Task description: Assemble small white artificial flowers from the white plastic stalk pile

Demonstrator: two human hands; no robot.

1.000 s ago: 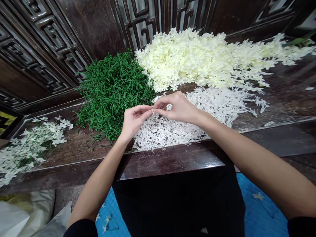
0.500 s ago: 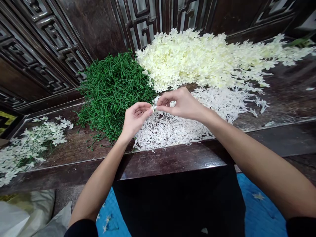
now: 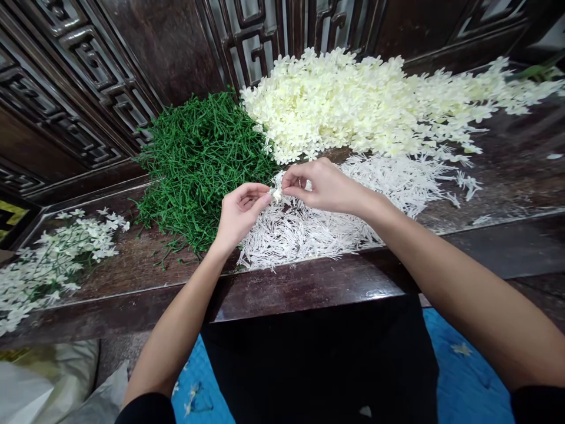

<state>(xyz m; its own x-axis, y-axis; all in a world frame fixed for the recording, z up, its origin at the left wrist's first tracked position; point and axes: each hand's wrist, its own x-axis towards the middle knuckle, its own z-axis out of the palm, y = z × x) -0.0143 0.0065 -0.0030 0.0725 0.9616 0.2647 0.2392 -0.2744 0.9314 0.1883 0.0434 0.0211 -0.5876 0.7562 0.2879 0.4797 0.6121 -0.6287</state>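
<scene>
Where the fingertips meet above the dark wooden ledge (image 3: 309, 285), the left hand (image 3: 238, 215) and right hand (image 3: 324, 188) both pinch one small white blossom piece (image 3: 276, 194), thumbs and forefingers closed on it. White plastic stamens (image 3: 309, 232) lie just beneath; green stems (image 3: 198, 159) at ten o'clock, cream petals (image 3: 353, 106) at one o'clock.
</scene>
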